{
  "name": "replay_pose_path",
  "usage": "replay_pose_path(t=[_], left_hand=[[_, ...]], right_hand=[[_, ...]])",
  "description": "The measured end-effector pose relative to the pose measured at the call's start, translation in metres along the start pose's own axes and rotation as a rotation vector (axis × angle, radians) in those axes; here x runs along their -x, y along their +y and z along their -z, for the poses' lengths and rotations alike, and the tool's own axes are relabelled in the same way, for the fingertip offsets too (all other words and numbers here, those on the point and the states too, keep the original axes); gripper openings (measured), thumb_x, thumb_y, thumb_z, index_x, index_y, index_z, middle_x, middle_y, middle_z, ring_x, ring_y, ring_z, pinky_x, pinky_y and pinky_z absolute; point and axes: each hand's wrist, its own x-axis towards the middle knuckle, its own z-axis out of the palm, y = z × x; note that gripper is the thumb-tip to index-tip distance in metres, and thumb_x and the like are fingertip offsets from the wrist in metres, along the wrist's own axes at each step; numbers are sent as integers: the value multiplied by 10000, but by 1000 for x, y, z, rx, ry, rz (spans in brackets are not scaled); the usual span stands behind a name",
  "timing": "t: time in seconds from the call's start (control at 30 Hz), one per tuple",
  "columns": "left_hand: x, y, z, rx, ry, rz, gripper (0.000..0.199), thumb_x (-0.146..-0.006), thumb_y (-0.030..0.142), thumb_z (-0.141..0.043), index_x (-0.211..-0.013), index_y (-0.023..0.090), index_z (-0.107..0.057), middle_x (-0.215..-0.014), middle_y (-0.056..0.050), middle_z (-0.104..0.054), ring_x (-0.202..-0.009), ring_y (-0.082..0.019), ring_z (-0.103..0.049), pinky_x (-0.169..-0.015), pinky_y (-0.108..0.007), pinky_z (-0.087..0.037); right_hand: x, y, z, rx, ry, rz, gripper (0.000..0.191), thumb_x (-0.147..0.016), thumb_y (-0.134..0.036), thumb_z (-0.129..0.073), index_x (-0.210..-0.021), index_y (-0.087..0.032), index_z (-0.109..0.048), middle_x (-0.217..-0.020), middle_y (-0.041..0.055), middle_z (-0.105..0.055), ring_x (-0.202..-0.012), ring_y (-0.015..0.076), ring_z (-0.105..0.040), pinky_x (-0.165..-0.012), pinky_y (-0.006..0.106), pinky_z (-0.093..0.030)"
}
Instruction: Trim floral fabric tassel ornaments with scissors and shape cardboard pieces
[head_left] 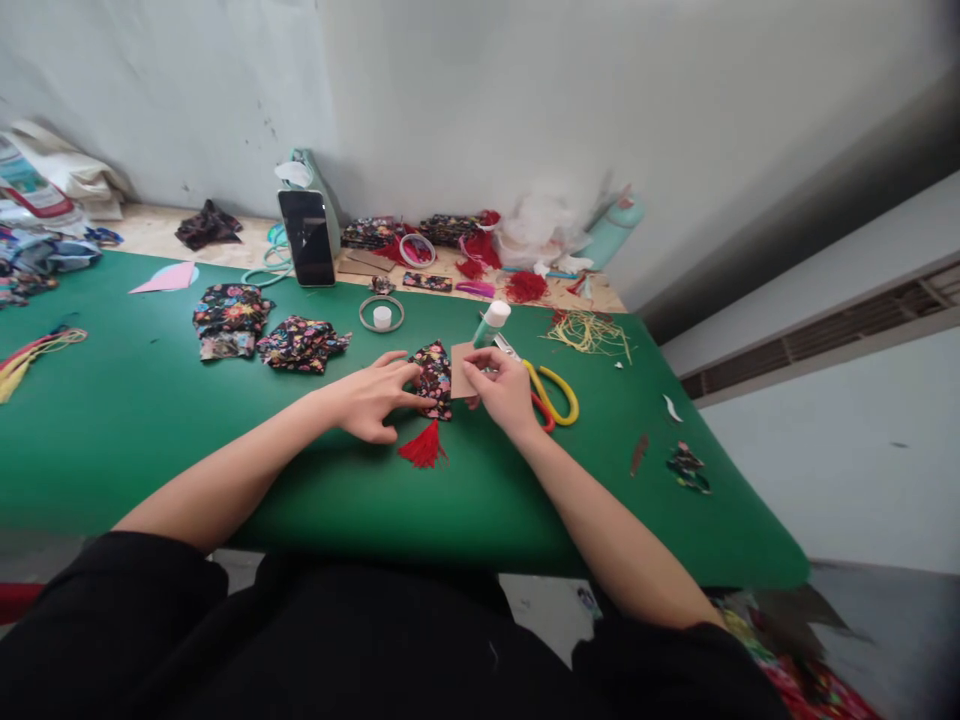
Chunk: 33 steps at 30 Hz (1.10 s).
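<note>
My left hand rests with its fingers spread on a small black floral cloth piece lying on the table. A red tassel extends from the near end of that cloth. Between the thumb and fingers of my right hand is a piece of brown cardboard, held at the cloth's right edge. Just behind this hand stands a glue stick with a white top. Scissors with yellow and red handles lie to the right, their blades partly hidden by my hand.
Floral fabric stacks and a grey ring around a white cap lie on the green table. A phone leans upright at the back. Yellow strands and fabric scraps lie on the right.
</note>
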Motion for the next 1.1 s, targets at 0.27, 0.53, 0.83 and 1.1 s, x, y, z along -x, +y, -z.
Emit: replay_pose_path(t=[0.27,0.53,0.83,1.1], left_hand=[[-1,4,-1,19,-7,-46,697,-605,284,-586,-1295,219,-511,-1136,-121,-510,-1164,-356,-416,-1062,-556,-177],[-1,7,-3,20,-3,-23,682,-602,317,-608,-1275,236,-531,-1279,-140,-437,-1198,-373,-381,-1032,-559,-226],[-3,5,-7,20,-24,8,635,-692,293,-538,-1319,211,-486,-1192,-130,-510,-1166,-329,-416,-1033,-501,-261],[-5,9,-10,4,4,31,566,-825,441,-479,-1346,223,-450,-1203,-134,-498,-1141,-308,-405,-1028,-497,-273]], right_hand=[[1,-8,15,672,-45,295,131,-794,-232,-506,-814,-194,-629,-731,33,-689,-590,161,-603,-564,273,-440],[9,-13,16,1193,-109,365,213,-841,-214,-477,-903,-209,-681,-900,75,-705,-893,253,-600,-637,306,-426],[12,-16,17,1217,-127,303,226,-840,-280,-525,-893,-217,-735,-940,95,-684,-875,254,-596,-669,335,-452],[10,-10,17,1088,9,450,209,-831,-254,-535,-938,-183,-700,-1091,99,-664,-968,259,-579,-796,351,-456]])
